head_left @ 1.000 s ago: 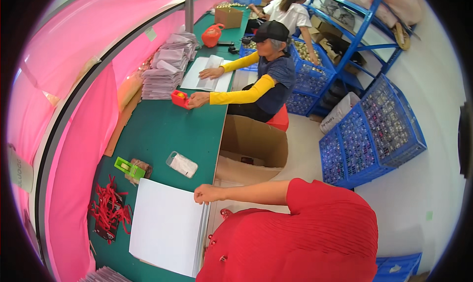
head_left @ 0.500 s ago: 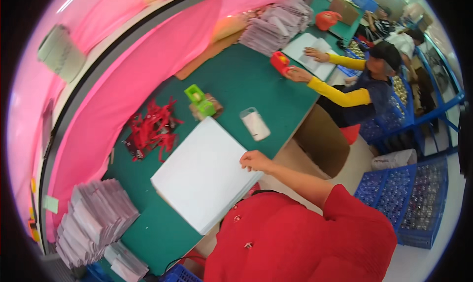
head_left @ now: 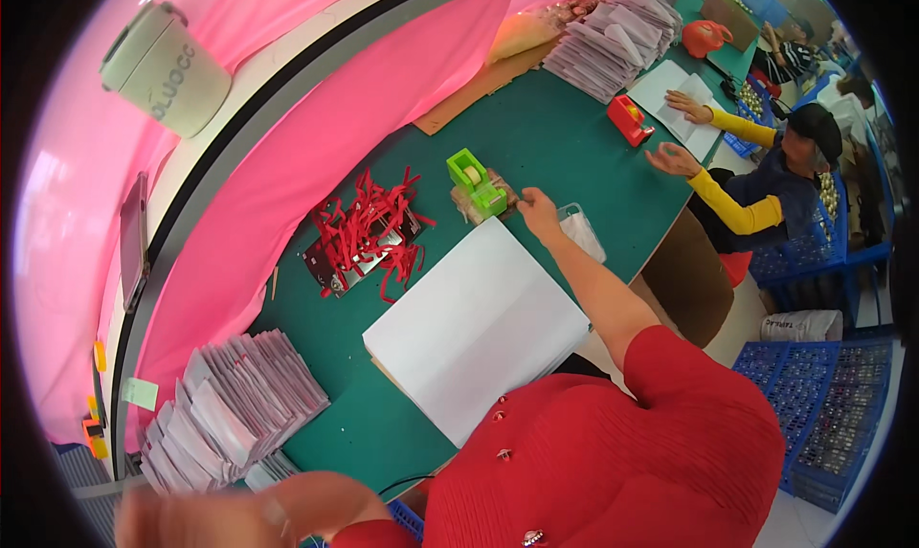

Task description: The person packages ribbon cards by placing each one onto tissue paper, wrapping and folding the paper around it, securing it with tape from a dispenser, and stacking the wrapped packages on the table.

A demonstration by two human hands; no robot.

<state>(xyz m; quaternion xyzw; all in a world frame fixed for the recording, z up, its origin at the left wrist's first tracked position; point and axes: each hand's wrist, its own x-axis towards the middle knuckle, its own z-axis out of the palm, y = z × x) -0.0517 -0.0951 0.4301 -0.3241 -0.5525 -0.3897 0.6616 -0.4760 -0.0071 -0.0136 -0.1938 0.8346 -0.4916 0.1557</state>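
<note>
My right hand (head_left: 539,211) is over the green table, just right of a bright green tape dispenser (head_left: 478,186). Its fingers are curled together, and I cannot make out whether anything is between them. My left hand (head_left: 177,521) is at the lower left edge, close to the camera and smeared by motion, near a stack of folded white paper packets (head_left: 235,409). Between my arms a pile of large white paper sheets (head_left: 479,328) lies at the table's front edge. A clear plastic case (head_left: 582,232) is partly behind my right forearm.
Red ribbon strips (head_left: 369,227) lie in a heap left of the dispenser. More paper packets (head_left: 613,45) are stacked at the back. A co-worker in yellow sleeves (head_left: 742,208) sits at the right beside a red tape dispenser (head_left: 629,120). Blue crates (head_left: 814,404) stand at the right.
My right hand has moved from the paper's right edge to beside the green dispenser. My left hand has come into view. The co-worker's hand has left the red dispenser. The view has shifted.
</note>
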